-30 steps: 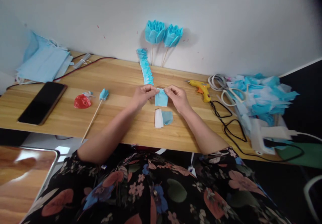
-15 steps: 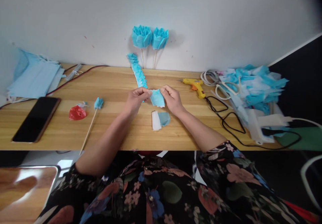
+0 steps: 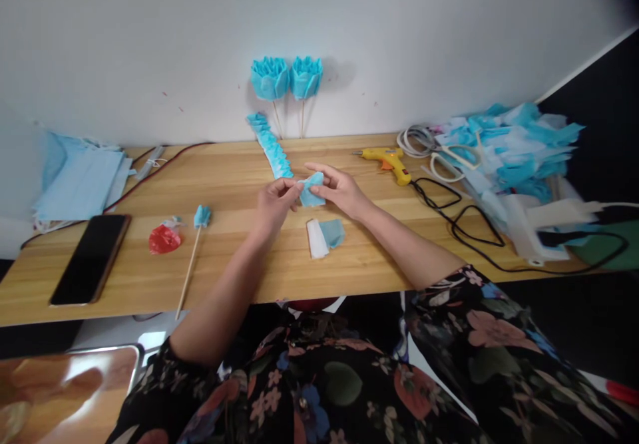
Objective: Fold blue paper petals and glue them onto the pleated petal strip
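Between both hands, above the middle of the table, is a small piece of light blue fabric [image 3: 311, 195]. My left hand [image 3: 277, 203] pinches its left edge between thumb and fingertips. On the right side, my right hand [image 3: 344, 191] grips it with thumb and fingers, and the piece looks creased there. Just below lie a white and a grey-blue fabric piece [image 3: 331, 233]. A ruffled blue strip [image 3: 270, 146] stretches away behind my left hand. Two blue fabric flowers [image 3: 270, 78] on thin sticks lean against the wall. A stick with a small blue bud [image 3: 202, 216] lies to the left.
At left are a phone [image 3: 90, 259], a crumpled red piece [image 3: 165, 238] and stacked blue face masks [image 3: 80, 176]. To the right lie a yellow glue gun [image 3: 385, 161] with its black cord, scissors [image 3: 449, 167], a heap of blue and white scraps [image 3: 519, 141] and a white power strip [image 3: 532, 234].
The fabric piece was held flat and spread; now it is creased at its right side. My right hand's fingers have extended over it. The camera view has tilted slightly.
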Demonstrator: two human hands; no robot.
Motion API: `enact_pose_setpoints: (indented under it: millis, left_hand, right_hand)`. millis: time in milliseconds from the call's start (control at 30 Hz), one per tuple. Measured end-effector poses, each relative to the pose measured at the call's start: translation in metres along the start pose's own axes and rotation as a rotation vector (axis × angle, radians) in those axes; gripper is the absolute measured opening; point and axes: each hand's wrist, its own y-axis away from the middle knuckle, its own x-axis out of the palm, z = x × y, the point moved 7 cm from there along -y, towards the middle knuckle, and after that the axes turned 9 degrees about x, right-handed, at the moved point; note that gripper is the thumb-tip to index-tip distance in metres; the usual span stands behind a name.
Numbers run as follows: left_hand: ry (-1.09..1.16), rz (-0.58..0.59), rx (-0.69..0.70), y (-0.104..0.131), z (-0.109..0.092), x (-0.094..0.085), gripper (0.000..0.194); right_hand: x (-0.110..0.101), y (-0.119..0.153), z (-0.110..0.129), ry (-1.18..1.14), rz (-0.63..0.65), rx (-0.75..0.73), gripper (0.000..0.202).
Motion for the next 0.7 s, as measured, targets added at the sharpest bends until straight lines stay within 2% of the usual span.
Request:
enact_pose_setpoints:
  millis: [333, 700]
  left_hand:
    - [0.222, -0.136, -0.027, -0.002, 0.006, -0.006, 0.023]
    - [0.21, -0.189, -0.039, -0.006, 0.008, -0.017, 0.02]
  right_hand:
    - [0.0, -0.006, -0.01, -0.005, 0.056, 0.012, 0.068]
    - [0.004, -0.005, -0.009, 0.021, 0.094, 0.045, 0.06]
